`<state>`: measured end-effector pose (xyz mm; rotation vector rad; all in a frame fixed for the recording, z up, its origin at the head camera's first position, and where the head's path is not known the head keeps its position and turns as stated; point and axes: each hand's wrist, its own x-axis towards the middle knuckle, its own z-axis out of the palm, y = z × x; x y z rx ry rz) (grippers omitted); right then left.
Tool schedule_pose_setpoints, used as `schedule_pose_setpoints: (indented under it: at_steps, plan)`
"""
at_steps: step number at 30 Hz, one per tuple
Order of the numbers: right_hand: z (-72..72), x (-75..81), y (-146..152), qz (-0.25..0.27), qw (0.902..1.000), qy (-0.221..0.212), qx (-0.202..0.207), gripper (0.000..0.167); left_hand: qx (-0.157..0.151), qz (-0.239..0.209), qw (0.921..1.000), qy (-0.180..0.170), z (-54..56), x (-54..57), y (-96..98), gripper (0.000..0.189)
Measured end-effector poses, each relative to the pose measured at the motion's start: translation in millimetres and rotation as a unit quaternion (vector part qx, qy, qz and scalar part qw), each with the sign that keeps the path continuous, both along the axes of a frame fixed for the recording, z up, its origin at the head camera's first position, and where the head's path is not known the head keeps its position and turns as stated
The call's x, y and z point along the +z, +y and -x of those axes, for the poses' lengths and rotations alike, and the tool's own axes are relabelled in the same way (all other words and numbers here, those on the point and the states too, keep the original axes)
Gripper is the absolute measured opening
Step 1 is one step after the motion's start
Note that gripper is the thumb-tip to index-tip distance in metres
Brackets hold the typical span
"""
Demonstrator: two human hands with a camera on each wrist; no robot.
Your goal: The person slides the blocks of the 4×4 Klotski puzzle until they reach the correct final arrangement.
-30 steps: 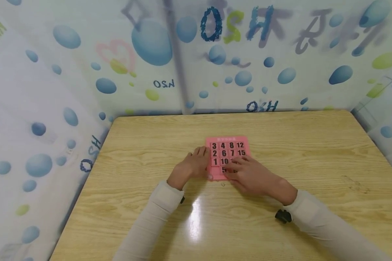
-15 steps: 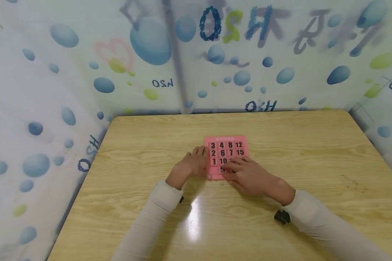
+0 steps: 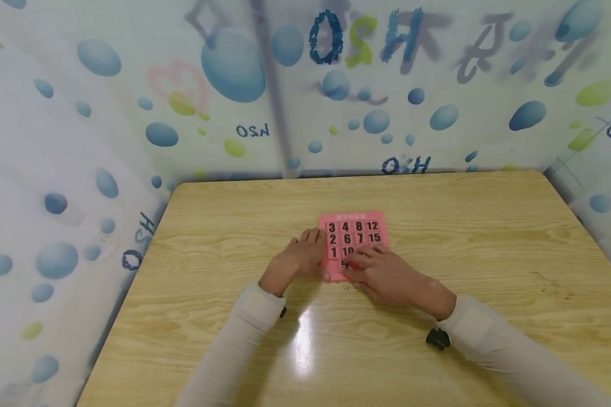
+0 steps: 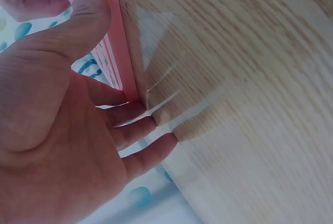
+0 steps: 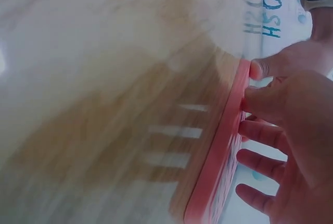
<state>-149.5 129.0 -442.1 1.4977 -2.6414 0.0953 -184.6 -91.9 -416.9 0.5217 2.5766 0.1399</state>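
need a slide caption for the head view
Left hand steadies a pink number puzzle on a wooden table while right hand touches its tiles.

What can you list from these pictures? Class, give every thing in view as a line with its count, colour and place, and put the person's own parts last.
sliding number puzzle: one, pink with black numbers, lying flat at the middle of the table.
table: one, light wood grain, filling the lower half of the head view.
curtain: white with blue and green bubbles and lettering, around the table's far and side edges.
sleeves: two, cream, on the forearms.
left hand: one, fingers against the puzzle's left edge.
right hand: one, fingers resting on the puzzle's lower tiles.
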Motion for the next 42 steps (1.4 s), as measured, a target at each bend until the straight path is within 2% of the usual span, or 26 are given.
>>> schedule_pose_setpoints:
  at_steps: [5,14,20,25,30,42]
  plan:
    - [-0.4,-1.3,-6.5,0.011,0.9998,0.015,0.007,0.031,-0.002,0.003,1.0,-0.002,-0.4,-0.2,-0.9,0.106]
    - [-0.5,-2.1,-13.3,0.005,1.0,0.0,0.001,0.031,-0.005,0.009,0.9999,0.004,-0.7,-0.6,-1.7,0.107]
    - [0.7,0.8,-3.5,-0.009,0.9998,0.013,-0.007,0.03,-0.007,-0.005,1.0,0.0,0.7,-2.6,0.9,0.109]
    - [-0.2,3.6,7.8,-0.027,0.9993,0.006,-0.024,0.03,-0.004,-0.008,1.0,-0.003,1.2,-2.5,2.4,0.112]
    - [-0.3,4.4,6.9,-0.027,0.9996,-0.005,-0.007,0.031,0.002,-0.008,1.0,-0.002,1.4,-2.0,0.7,0.113]
    - [2.1,1.6,-4.1,-0.008,0.9996,0.02,0.018,0.028,0.0,-0.005,1.0,0.004,0.1,-0.4,-1.8,0.109]
